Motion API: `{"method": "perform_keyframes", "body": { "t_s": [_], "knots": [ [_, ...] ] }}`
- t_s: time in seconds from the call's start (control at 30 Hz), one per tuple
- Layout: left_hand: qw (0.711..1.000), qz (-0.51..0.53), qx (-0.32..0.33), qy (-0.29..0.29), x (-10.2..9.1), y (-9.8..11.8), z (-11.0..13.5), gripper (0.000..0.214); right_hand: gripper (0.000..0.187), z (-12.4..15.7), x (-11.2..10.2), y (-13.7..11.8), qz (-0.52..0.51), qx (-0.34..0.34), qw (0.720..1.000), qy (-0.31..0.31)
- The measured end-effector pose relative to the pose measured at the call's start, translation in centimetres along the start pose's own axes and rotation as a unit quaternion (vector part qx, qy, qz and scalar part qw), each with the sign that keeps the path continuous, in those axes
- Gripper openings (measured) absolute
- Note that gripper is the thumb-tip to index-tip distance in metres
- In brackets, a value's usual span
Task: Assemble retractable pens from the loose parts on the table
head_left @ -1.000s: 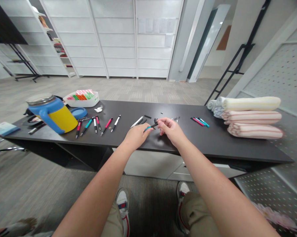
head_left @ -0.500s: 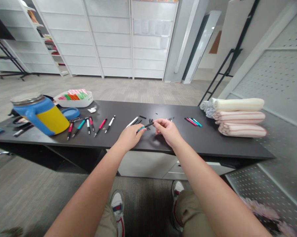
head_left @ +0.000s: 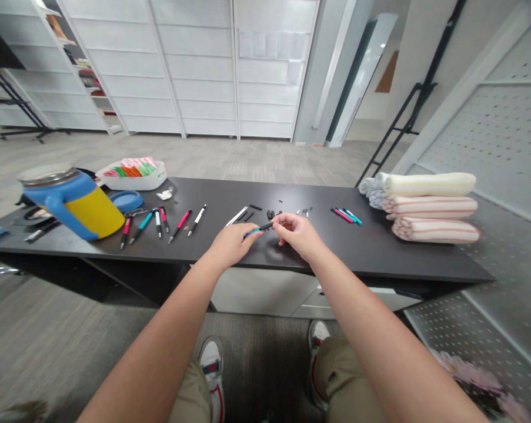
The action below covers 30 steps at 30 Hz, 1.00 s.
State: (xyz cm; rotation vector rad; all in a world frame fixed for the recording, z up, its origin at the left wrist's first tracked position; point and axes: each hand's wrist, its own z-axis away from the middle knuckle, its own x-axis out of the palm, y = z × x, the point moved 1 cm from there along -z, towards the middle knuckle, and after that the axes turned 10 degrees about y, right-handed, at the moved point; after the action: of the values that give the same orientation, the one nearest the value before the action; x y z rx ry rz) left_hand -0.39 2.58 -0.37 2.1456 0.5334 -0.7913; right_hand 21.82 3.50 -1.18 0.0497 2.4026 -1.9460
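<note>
Over the front middle of the dark desk (head_left: 203,252), my left hand (head_left: 232,239) is closed around the teal barrel of a pen (head_left: 266,227) with a black grip. My right hand (head_left: 297,231) pinches the pen's black end; its fingertips hide the very tip. Just behind my hands are small black pieces (head_left: 270,214) and black tubes (head_left: 255,207). Thin white sticks (head_left: 236,215) lie behind my left hand. Beyond my right hand are tiny clips (head_left: 306,211), too small to make out fully. Farther right lie pink and teal barrels (head_left: 346,215).
Several pens (head_left: 180,226) lie in a loose row on the left. Beyond them stand a blue-and-yellow mug (head_left: 84,205), a blue lid (head_left: 127,201) and a white basket (head_left: 159,176) of colourful packets. Rolled towels (head_left: 433,207) are stacked at the right end.
Both hands keep hold of the pen, which sits slightly lower and flatter. The black pieces behind it show more clearly. The view has shifted slightly.
</note>
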Motion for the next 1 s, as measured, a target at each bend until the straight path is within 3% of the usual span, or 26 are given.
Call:
{"method": "perform_keyframes", "body": {
  "t_s": [0.57, 1.0],
  "knots": [
    [1.000, -0.008, 0.013, -0.005, -0.2, 0.4, 0.2, 0.029, 0.039, 0.4, -0.1, -0.7, 0.042, 0.023, 0.999, -0.009],
    [0.999, -0.033, 0.028, -0.009, 0.4, -0.2, 0.4, 0.030, 0.033, 0.1, -0.4, 0.5, 0.113, -0.014, 0.993, -0.043]
  ]
}}
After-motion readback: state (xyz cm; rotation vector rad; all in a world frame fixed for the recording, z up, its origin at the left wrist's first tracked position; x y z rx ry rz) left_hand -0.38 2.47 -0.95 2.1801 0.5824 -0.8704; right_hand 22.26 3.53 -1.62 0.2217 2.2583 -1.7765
